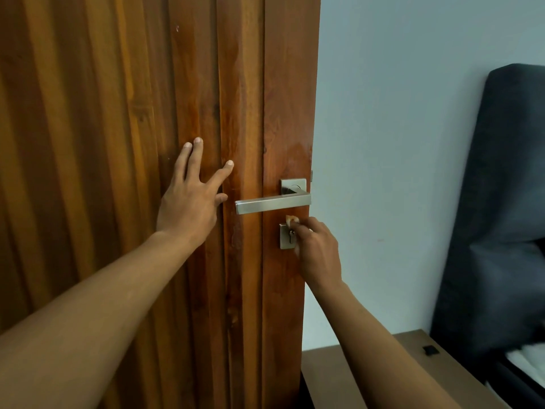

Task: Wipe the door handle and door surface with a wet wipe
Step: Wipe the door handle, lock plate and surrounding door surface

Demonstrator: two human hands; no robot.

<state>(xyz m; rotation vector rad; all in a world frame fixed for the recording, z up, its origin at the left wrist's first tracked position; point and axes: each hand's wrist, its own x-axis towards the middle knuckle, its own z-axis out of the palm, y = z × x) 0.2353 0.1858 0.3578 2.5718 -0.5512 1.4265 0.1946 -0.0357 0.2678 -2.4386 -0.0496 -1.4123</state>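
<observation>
Hands: left (188,199) spread flat on door (118,113); right (317,252) pinches wipe (292,220) against lock plate (286,242).

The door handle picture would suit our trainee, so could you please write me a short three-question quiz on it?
1. True or false: the left hand lies flat on the wooden door, fingers straight.
2. Which holds the wet wipe? A) the left hand B) the right hand C) neither
3. Fill in: the wipe is at the keyhole plate, just ___ the lever handle.

Key: 1 true; 2 B; 3 below.
</observation>
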